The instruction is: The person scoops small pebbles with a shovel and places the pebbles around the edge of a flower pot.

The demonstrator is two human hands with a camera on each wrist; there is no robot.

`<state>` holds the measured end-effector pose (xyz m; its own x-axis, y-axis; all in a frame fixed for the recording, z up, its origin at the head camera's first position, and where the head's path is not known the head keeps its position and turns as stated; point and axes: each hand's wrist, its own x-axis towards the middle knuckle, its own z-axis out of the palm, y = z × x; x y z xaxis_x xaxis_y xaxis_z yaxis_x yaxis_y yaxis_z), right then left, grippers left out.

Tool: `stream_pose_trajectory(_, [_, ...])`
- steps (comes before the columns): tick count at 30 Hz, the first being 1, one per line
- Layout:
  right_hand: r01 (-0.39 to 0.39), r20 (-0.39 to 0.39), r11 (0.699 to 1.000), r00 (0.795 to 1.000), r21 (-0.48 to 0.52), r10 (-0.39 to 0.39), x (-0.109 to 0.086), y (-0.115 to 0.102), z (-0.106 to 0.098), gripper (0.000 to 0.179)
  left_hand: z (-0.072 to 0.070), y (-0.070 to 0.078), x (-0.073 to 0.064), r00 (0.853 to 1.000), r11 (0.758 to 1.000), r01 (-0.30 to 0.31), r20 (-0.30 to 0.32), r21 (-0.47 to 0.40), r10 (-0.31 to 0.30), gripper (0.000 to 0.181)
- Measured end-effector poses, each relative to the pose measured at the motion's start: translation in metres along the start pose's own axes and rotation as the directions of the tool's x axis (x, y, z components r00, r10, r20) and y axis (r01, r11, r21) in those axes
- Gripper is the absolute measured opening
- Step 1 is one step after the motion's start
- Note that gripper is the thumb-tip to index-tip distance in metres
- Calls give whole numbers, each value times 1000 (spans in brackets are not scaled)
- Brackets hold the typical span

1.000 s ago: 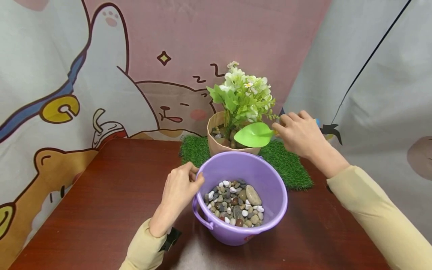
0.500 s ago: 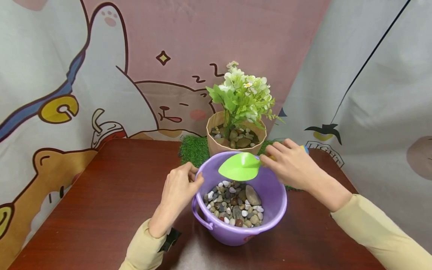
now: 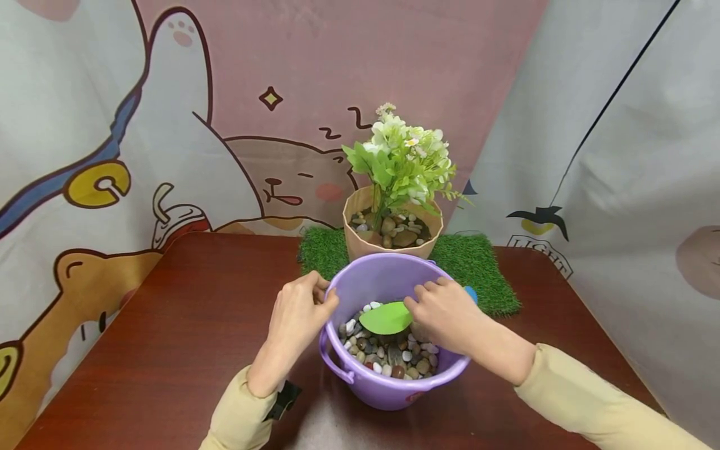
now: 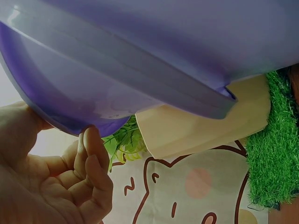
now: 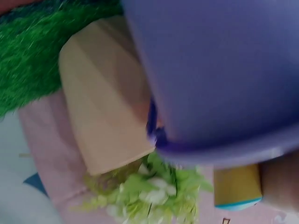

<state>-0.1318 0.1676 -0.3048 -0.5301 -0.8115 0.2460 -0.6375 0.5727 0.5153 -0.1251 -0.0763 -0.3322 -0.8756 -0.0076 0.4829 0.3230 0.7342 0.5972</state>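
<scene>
A purple bucket [image 3: 382, 395] stands on the table, with mixed pebbles [image 3: 394, 359] covering its bottom. My left hand [image 3: 299, 312] pinches the bucket's left rim between thumb and fingers; the left wrist view shows the fingers curled at that rim. Inside the bucket, just over or on the pebbles, is the green blade of a toy shovel [image 3: 385, 319]. My right hand [image 3: 450, 312] grips its handle, reaching over the right side of the rim. In the right wrist view the yellow handle [image 5: 237, 186] with a blue end shows below the rim. Whether the blade touches pebbles is unclear.
Behind the bucket, a beige pot [image 3: 365, 245] with white-flowered greenery [image 3: 407, 156] and stones stands on an artificial grass mat [image 3: 478, 269]. The bucket's lowered handle [image 3: 336, 367] hangs at its left. A cartoon cloth [image 3: 439, 56] hangs behind the brown table [image 3: 214, 312].
My right hand has brought the shovel from beside the potted plant down and toward me, into the bucket. The left hand has stayed at the rim.
</scene>
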Motion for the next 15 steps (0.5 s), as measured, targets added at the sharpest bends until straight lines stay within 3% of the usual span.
stream_pose_trajectory(4, [-55,62,997,997,48,52,3,-10,0,18,0,0,0,1000,1000,4,8,0,-4,8])
stream_pose_trajectory(10, [-124,197,972,977,202,83,4,-10,-9,17,0,0,0,1000,1000,4,8,-1,-4,7])
stream_pose_trajectory(12, [-158,219,948,971,277,98,6,-3,-15,15,-1,-1,1,999,1000,18,29,-8,-18,8])
stream_pose_trajectory(15, [-242,239,888,958,392,156,8,17,-24,9,-4,-2,5,990,996,76,118,-37,-72,10])
